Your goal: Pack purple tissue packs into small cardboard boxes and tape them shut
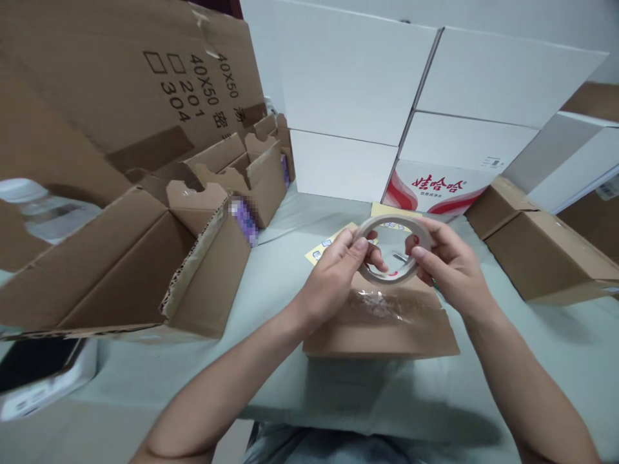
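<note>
I see both hands raised over box point(387, 328). Left hand point(333, 270) pinches left rim of tape roll point(388, 278), right hand point(447, 264) grips right rim. Roll tilted, hole toward me. Box lies flat on table point(532, 361), shiny tape on top. Open cartons point(145, 258) at left, yellow sheets point(322, 248) behind roll, white boxes point(348, 84) at back, brown box point(536, 245) at right.

Looks like a packing and dispatch room. Crowded with white cartons point(353, 77) stacked along the far edge of the table point(556, 361), open corrugated boxes point(145, 258) at the left edge in front of a flattened cardboard sheet point(120, 77) printed with sizes, and a closed brown carton point(541, 251) at the right edge. Sticker sheets point(323, 250), a roll of tape point(393, 280) and a taped parcel point(382, 328) mid-table.
</note>
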Demonstrator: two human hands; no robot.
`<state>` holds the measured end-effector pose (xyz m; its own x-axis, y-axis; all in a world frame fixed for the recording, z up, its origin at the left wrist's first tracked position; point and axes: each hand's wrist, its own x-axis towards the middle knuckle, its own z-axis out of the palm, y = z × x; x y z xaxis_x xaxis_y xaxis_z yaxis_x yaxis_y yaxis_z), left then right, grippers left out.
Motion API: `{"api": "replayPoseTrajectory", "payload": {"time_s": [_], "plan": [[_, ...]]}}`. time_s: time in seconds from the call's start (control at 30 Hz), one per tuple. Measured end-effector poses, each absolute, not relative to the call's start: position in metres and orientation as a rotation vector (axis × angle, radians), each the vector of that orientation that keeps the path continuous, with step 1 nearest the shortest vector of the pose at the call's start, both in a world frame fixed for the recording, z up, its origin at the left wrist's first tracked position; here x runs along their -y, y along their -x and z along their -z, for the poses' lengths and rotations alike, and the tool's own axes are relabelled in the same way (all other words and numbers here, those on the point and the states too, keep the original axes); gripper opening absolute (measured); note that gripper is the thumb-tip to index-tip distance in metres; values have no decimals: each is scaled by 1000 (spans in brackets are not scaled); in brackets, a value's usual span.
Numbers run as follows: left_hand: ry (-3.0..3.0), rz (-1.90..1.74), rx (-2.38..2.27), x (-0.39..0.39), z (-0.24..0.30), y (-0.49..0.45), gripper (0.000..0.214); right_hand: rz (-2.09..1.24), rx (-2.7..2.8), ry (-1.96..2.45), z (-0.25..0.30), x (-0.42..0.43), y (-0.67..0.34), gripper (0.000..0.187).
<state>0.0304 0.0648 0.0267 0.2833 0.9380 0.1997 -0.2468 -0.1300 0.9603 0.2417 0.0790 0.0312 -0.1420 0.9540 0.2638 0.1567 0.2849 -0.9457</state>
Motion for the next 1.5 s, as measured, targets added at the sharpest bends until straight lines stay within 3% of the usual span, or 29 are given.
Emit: {"api": "replayPoseTrajectory", "payload": {"time_s": [0.07,0.2,0.3,0.43,0.57,0.7,0.83,0.93,1.07,1.17,1.23,1.37,1.5], "plan": [[-1620,-1165,-884,-59,-23,-21,48,-966,1457,1186,-22,-92,-245,36],[-2250,-820,-1058,-36,-18,-1,102,-843,1248,1500,13,-133,-292,11],[-2466,-375,-1113,-23,-13,-7,121,-805,1159,1739,45,-156,-333,20],[-2589,-56,-1164,-25,-11,-38,128,-808,1149,1969,75,-166,-364,32],[-2668,17,-1162,-35,-16,-59,118,-743,1199,2055,84,-168,-379,34],[-2656,-154,-1001,-46,-25,-40,100,-623,1301,1968,76,-162,-382,40],[-2461,-379,-723,-64,-31,11,113,-735,1537,1638,57,-118,-355,81],[-2321,-392,-590,-85,-30,44,120,-1057,1789,1273,40,-67,-313,110],[-2229,-338,-396,-102,-26,67,109,-1506,1913,829,21,-15,-261,96],[-2209,-514,-522,-84,-26,74,72,-1419,1817,890,12,0,-239,77],[-2108,-746,-724,-56,-22,71,58,-1325,1798,952,8,4,-229,69],[-1700,-1257,-969,-3,-5,50,77,-1271,1860,897,4,7,-203,79],[-1543,-1644,-1051,14,5,46,56,-1232,1983,809,11,-1,-169,88]]}}
